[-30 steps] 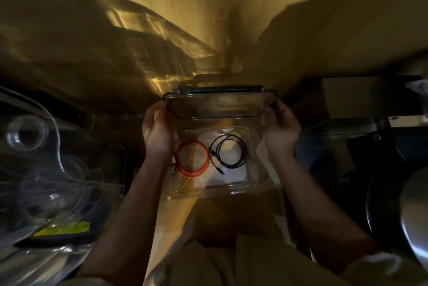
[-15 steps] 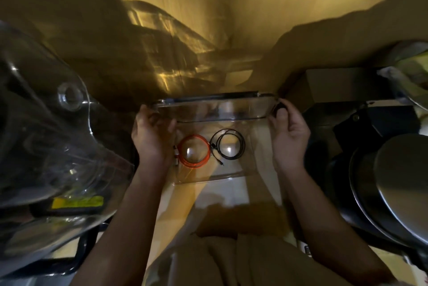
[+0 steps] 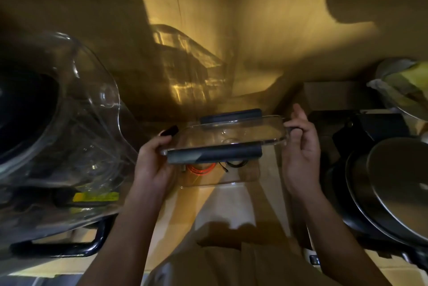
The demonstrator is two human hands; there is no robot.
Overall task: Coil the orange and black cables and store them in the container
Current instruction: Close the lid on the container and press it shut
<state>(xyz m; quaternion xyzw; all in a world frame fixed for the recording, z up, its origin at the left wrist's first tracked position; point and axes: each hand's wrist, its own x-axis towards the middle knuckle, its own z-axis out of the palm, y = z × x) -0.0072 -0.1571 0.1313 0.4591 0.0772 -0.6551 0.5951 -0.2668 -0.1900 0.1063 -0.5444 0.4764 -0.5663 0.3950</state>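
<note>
Both hands on the clear plastic lid with dark clip flaps (image 3: 225,134), holding it level just above the clear rectangular plastic container (image 3: 243,177). Can't tell if the lid rim is seated or a bit above the box.

Left hand (image 3: 154,160): fingers wrapped around the lid's left end, thumb on top near the corner, gripping it. A small dark flap sticks up just beyond the fingertips.

Right hand (image 3: 300,146): thumb and index pinch the lid's right edge at its dark side tab; the other fingers are extended upward, loose, off the lid.

Long dark flap runs along the lid's near edge, a second one along the far edge.

Cables are inside the container, on its floor, mostly hidden by the near flap. Coiled orange cable (image 3: 201,168) on the left, only its near arc shows. Coiled black cable (image 3: 235,164) to its right, just beside it, a small sliver plus a connector end visible. The two look apart, not overlapping.

Container sits on a light shelf surface (image 3: 225,202) in a dim, yellow-lit cabinet. Large clear glass bowl (image 3: 88,123) well to the left, round metal pan lid (image 3: 398,183) on dark cookware to the right.
</note>
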